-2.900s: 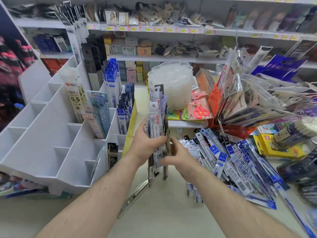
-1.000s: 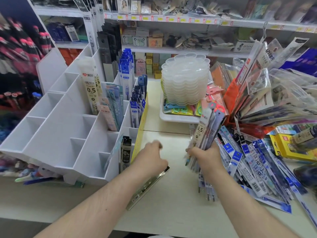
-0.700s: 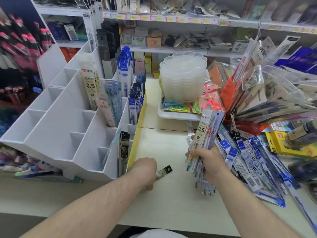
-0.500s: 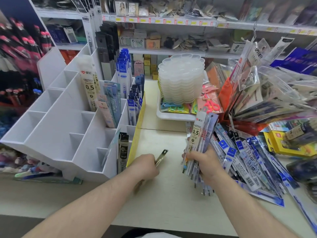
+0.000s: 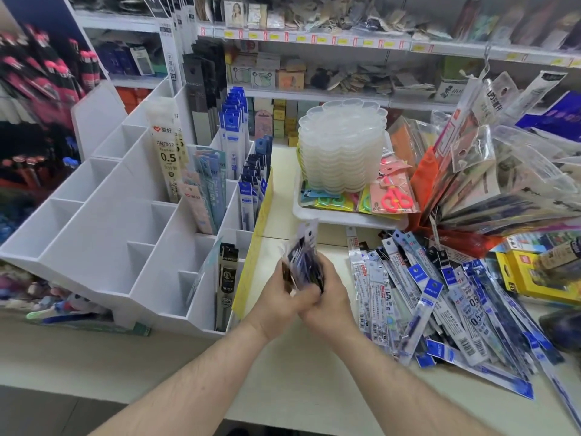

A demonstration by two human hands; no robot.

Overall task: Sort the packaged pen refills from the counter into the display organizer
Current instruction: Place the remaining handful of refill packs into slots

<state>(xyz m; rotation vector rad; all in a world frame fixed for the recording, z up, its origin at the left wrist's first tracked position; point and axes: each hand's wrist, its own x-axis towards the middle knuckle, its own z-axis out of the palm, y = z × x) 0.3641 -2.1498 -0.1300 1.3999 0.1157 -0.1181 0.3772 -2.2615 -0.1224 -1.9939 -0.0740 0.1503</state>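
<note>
Glossy flat refill packs [image 5: 304, 262], blurred, are gripped between both hands: left hand [image 5: 279, 302], right hand [image 5: 327, 298].

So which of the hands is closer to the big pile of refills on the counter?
Right. The right hand is beside the pile of refills; the left hand is on its far side, nearer the organizer.

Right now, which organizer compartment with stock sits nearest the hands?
The front-row compartment holding the black refill packs, at the white organizer's right edge; other stocked compartments sit farther back.
</note>
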